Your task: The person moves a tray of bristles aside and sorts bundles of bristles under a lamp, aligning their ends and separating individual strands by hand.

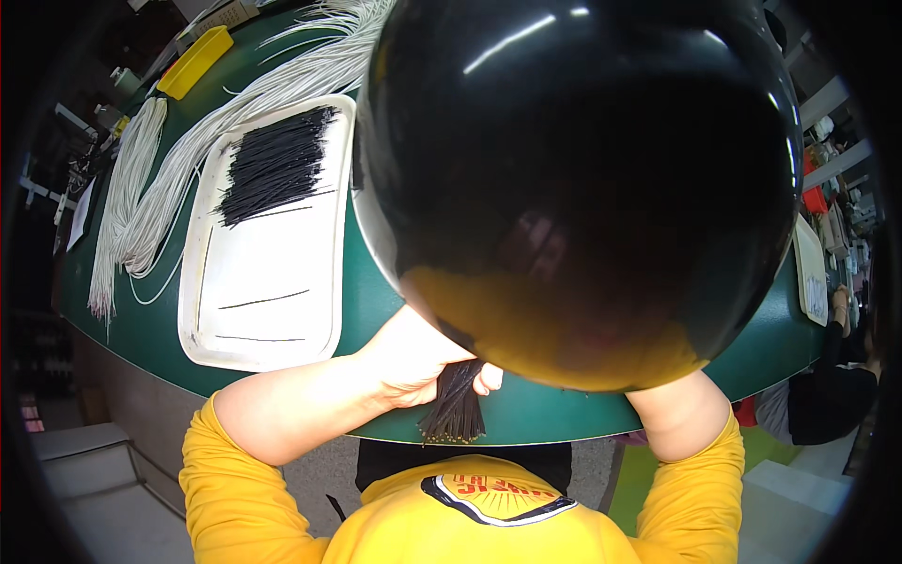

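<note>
My left hand [413,362] is closed around a bundle of thin black wires [455,409] near the table's front edge. The cut ends of the bundle fan out downward below the hand. A fingertip shows on the bundle's right side; I cannot tell which hand it belongs to. My right forearm [678,418] runs up under a large glossy black dome [601,188], which hides my right hand. The dome also covers much of the work spot and part of my left hand's fingers.
Left on the green table [376,282] is a white tray [263,268] with a pile of black wires [277,162] and several loose ones. Long white cables [202,155] lie behind and beside it. A yellow bin [195,62] stands far left. Another person [827,385] sits at the right.
</note>
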`<move>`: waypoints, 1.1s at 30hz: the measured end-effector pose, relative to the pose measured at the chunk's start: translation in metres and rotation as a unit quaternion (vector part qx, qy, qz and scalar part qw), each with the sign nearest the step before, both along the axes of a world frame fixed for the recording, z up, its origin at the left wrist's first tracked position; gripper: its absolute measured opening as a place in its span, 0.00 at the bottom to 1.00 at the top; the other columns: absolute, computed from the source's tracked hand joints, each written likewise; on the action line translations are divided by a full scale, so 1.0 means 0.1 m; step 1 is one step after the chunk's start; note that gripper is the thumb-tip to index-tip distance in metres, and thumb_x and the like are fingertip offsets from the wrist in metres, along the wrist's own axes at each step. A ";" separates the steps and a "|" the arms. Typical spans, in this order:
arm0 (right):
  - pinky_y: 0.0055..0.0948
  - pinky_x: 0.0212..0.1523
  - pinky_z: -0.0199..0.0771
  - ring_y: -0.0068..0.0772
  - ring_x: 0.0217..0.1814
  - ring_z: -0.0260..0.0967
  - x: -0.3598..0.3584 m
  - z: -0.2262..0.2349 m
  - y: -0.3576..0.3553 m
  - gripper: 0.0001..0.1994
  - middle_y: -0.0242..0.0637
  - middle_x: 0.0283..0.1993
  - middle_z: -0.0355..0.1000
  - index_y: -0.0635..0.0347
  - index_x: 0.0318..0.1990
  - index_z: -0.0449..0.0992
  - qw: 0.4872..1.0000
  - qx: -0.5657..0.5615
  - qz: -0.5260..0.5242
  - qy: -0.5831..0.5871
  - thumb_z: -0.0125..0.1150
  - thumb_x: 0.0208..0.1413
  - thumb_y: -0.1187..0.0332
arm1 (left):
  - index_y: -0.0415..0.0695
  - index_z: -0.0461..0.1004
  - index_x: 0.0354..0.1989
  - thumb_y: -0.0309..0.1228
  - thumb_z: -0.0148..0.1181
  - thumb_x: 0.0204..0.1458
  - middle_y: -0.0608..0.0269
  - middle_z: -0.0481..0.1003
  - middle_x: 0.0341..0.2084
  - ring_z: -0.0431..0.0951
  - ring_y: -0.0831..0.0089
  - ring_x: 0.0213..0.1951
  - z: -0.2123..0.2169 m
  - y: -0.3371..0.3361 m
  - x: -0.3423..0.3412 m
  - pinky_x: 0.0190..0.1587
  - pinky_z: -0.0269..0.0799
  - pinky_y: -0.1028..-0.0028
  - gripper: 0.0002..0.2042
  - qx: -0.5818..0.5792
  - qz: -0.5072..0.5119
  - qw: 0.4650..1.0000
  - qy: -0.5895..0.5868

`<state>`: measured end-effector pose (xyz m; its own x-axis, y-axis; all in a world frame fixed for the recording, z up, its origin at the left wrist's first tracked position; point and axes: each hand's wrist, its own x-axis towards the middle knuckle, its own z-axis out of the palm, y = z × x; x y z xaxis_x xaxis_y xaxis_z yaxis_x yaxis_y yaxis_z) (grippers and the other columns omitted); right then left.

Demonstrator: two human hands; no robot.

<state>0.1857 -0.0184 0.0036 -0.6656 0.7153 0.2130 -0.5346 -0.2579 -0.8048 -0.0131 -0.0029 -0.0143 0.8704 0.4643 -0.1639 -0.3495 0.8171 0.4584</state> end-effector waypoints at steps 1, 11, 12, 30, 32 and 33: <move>0.21 0.37 0.64 0.26 0.37 0.63 0.03 0.00 -0.01 0.11 0.38 0.37 0.66 0.63 0.40 0.68 1.000 0.002 0.004 -0.002 0.53 0.47 0.75 | 0.36 0.67 0.35 0.23 0.59 0.39 0.57 0.70 0.22 0.71 0.72 0.21 -0.01 -0.01 -0.02 0.23 0.69 0.76 0.14 -0.007 0.006 1.000 -0.009; 0.20 0.35 0.64 0.25 0.35 0.63 0.01 0.07 0.12 0.10 0.37 0.35 0.67 0.63 0.39 0.69 0.999 0.007 0.024 -0.036 0.53 0.47 0.75 | 0.35 0.68 0.32 0.21 0.57 0.40 0.56 0.71 0.20 0.73 0.70 0.21 0.06 0.01 0.00 0.23 0.72 0.76 0.09 0.045 0.003 0.995 0.085; 0.20 0.35 0.65 0.25 0.35 0.63 0.02 0.06 0.12 0.09 0.37 0.35 0.67 0.63 0.39 0.69 0.999 0.007 0.027 -0.038 0.53 0.47 0.75 | 0.35 0.68 0.32 0.21 0.57 0.40 0.56 0.71 0.20 0.73 0.70 0.21 0.07 0.01 0.00 0.23 0.72 0.76 0.09 0.045 0.004 0.995 0.085; 0.19 0.33 0.65 0.23 0.32 0.64 0.03 0.18 0.24 0.08 0.36 0.32 0.69 0.62 0.36 0.71 0.994 0.029 0.060 -0.092 0.53 0.48 0.74 | 0.34 0.68 0.33 0.24 0.56 0.41 0.53 0.71 0.22 0.74 0.69 0.21 0.00 -0.01 -0.02 0.24 0.72 0.75 0.10 0.021 0.036 0.999 -0.008; 0.19 0.33 0.65 0.23 0.32 0.64 0.09 0.17 0.17 0.07 0.36 0.32 0.69 0.62 0.36 0.72 0.993 0.028 0.059 -0.098 0.53 0.48 0.74 | 0.35 0.67 0.35 0.24 0.57 0.40 0.54 0.71 0.23 0.73 0.70 0.21 0.00 0.02 -0.03 0.24 0.71 0.75 0.12 0.048 -0.003 0.999 -0.012; 0.19 0.33 0.65 0.23 0.32 0.64 0.10 0.16 0.16 0.07 0.36 0.32 0.69 0.62 0.36 0.72 0.993 0.028 0.055 -0.098 0.53 0.48 0.74 | 0.35 0.67 0.35 0.24 0.57 0.40 0.54 0.71 0.23 0.73 0.70 0.21 0.04 0.01 -0.01 0.24 0.71 0.75 0.12 0.047 -0.007 0.999 -0.012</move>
<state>0.1960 -0.0028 0.0201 -0.7714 0.6271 0.1079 -0.3368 -0.2585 -0.9054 -0.0143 -0.0020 -0.0103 0.8801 0.4645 -0.0984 -0.3507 0.7757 0.5247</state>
